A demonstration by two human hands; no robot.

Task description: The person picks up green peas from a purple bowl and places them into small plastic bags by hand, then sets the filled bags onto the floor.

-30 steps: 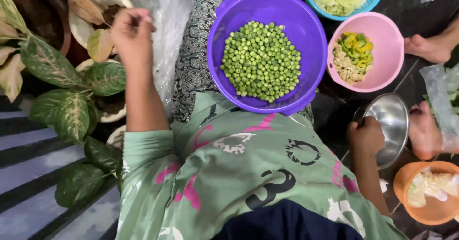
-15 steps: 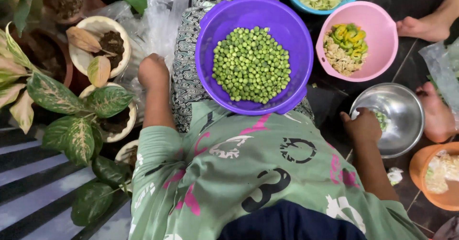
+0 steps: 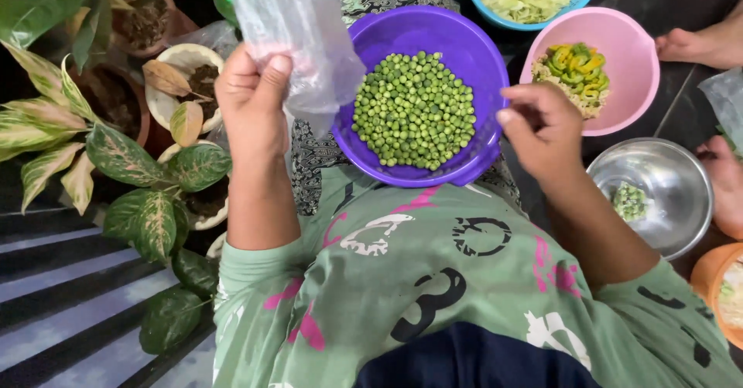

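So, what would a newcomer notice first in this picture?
First the purple bowl of green peas in the middle, on the person's lap. Then the left hand holding up a clear plastic bag beside it. The right hand hovers at the bowl's right rim.

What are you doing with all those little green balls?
Those are green peas piled in a purple bowl on the person's lap. The left hand holds up a clear plastic bag beside the bowl, and the right hand hovers at the bowl's other rim. Nearby sit a pink bowl of cut vegetables, a steel bowl with a few green bits, and potted plants.
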